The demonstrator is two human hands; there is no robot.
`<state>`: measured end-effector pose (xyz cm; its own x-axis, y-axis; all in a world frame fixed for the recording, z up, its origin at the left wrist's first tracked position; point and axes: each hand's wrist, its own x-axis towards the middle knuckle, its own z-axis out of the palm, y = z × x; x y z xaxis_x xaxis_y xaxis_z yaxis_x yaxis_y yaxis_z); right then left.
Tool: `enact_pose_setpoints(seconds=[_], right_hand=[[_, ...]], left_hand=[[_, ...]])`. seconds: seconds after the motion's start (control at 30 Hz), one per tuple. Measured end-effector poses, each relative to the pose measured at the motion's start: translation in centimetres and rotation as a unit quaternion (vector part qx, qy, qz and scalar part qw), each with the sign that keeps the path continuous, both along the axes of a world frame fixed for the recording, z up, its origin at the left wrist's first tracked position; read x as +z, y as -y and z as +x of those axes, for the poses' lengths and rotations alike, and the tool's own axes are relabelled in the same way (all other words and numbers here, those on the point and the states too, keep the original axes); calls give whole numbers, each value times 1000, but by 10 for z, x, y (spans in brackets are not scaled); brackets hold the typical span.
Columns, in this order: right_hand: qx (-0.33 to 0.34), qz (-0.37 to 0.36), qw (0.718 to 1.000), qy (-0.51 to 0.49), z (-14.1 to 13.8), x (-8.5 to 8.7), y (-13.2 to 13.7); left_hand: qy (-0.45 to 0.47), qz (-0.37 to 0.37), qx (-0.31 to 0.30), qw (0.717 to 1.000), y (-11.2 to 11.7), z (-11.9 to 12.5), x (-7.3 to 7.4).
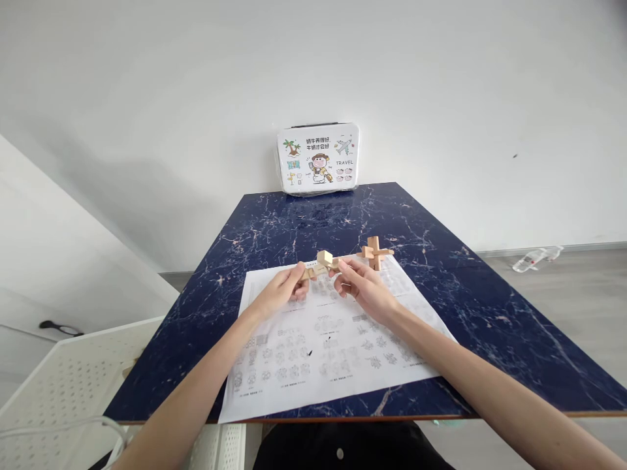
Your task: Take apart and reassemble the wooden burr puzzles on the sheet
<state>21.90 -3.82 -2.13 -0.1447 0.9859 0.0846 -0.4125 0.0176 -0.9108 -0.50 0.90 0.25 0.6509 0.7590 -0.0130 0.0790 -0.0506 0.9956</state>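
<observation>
Between my two hands, above the top part of a printed sheet point(294, 326), are notched wooden puzzle pieces point(324, 258). My left hand point(285, 286) pinches the left end of a light wooden bar. On the other side my right hand point(361, 286) grips a wooden piece that meets the bar, and a block stands up near the joint. Whether the pieces are locked together I cannot tell. Just beyond my right hand, at the sheet's upper right edge, sits a cross-shaped wooden puzzle assembly point(375, 251). Small line drawings of puzzle shapes cover the sheet.
The dark blue marble-patterned table point(313, 222) reaches to the wall. A white case point(318, 160) with cartoon prints leans there. White perforated shelving point(73, 372) and a cable point(63, 425) are at lower left. A clear plastic item point(537, 258) lies on the floor at right.
</observation>
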Motion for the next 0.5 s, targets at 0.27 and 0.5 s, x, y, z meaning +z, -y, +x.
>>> enact_pose_setpoints(seconds=[0.27,0.5], right_hand=[[-127,96,982,105,-1,-6,0],[-225,179,939,190,-7,-8,2]], left_hand=[[-8,3,-70,997,10,6,3],[43,-31,15,998,7,9,-3]])
